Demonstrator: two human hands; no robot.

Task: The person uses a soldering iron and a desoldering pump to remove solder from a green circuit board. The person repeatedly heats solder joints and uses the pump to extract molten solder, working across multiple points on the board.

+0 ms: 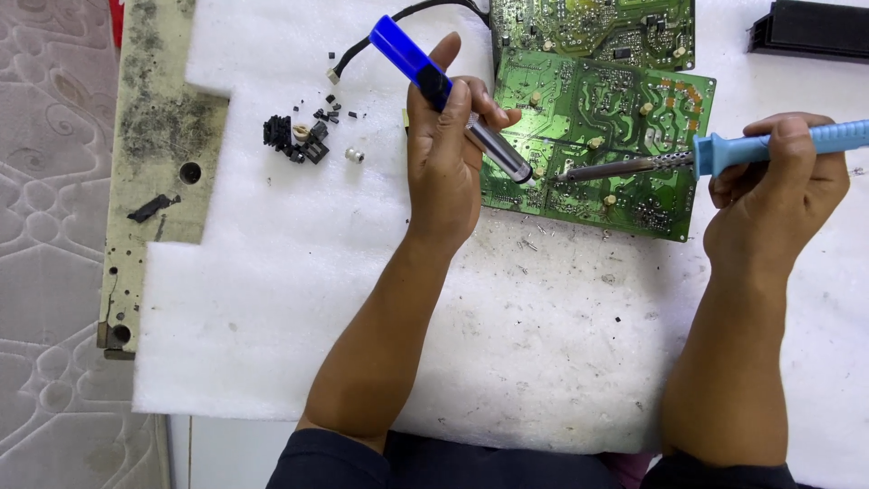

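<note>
Boards: two green circuit boards (597, 145); left hand (444, 163) grips one desoldering pump (448, 95), right hand (778, 190) one soldering iron (715, 156).

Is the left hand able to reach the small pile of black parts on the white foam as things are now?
Probably yes. The pile of black parts lies uncovered on the white foam, just beside the left hand, with nothing between. But that hand grips a blue desoldering pump, so picking would be awkward.
</note>
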